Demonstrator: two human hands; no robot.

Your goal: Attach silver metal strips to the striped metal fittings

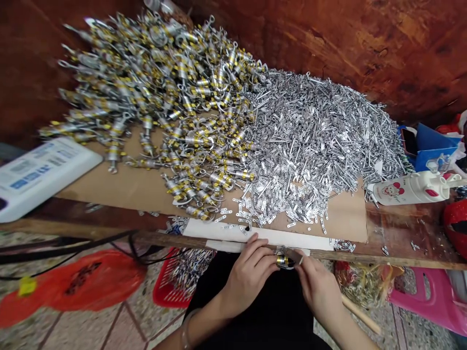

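At the bench's front edge, my left hand (251, 270) has its fingers closed on a small silver metal fitting with a yellow band (282, 261). My right hand (318, 282) pinches a flat, greyish strip (293, 255) right beside that fitting. Whether the strip is part of the fitting, I cannot tell. Fingers hide much of both. Behind my hands lie many small perforated metal plates (292, 204) on a brown cardboard sheet (346, 214). A large heap of similar silver-and-yellow fittings (175, 87) rises at the back left.
Metal pins (350, 121) are heaped at the back right. A white bottle (408, 188) lies on its side near a blue box (434, 146). A white plastic container (44, 170) sits at left. Below are a red basket (164, 287) and a pink stool (426, 296).
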